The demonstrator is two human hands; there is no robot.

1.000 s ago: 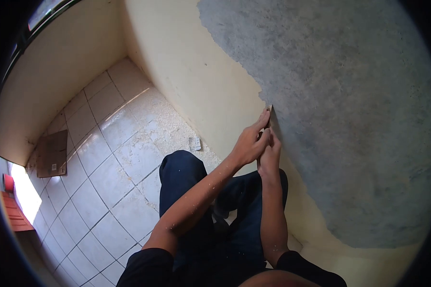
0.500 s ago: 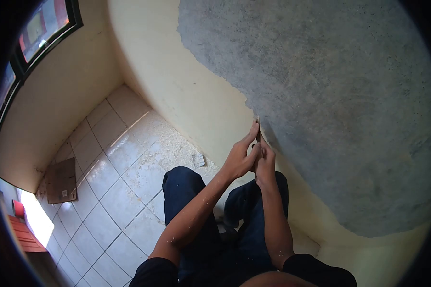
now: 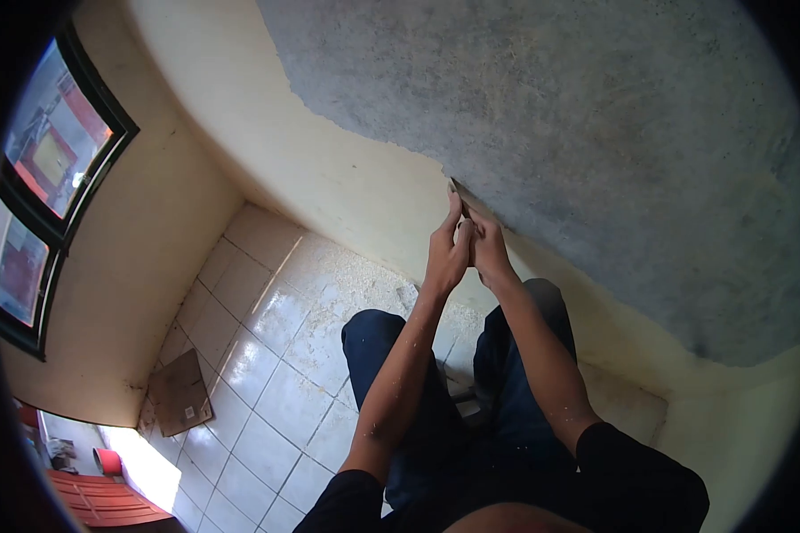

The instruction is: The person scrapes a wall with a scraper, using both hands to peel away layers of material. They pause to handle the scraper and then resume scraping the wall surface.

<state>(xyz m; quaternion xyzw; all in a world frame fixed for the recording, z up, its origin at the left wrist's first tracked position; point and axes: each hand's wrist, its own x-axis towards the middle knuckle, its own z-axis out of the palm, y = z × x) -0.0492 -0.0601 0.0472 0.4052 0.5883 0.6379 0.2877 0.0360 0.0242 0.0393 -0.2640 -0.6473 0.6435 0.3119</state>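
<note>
A thin-bladed scraper [image 3: 454,184], seen nearly edge-on, has its tip against the wall where cream paint [image 3: 364,182] meets a large bare grey patch [image 3: 542,115]. My right hand [image 3: 490,247] is closed around its handle, which is mostly hidden by the fingers. Close beside it, my left hand [image 3: 449,247] grips the tool too, with a finger stretched up along the blade. Both hands are together, just below the ragged lower edge of the grey patch.
Pale flakes [image 3: 356,275] litter the tiled floor [image 3: 267,426] along the wall's foot. A flat piece of brown cardboard [image 3: 180,393] lies at left. Above it is a dark-framed window [image 3: 58,231]. My bent knees [image 3: 373,342] are below my hands.
The view has turned, so the window, floor and cardboard show further right and lower. My hands and the scraper appear slightly higher and further left, still at the paint edge.
</note>
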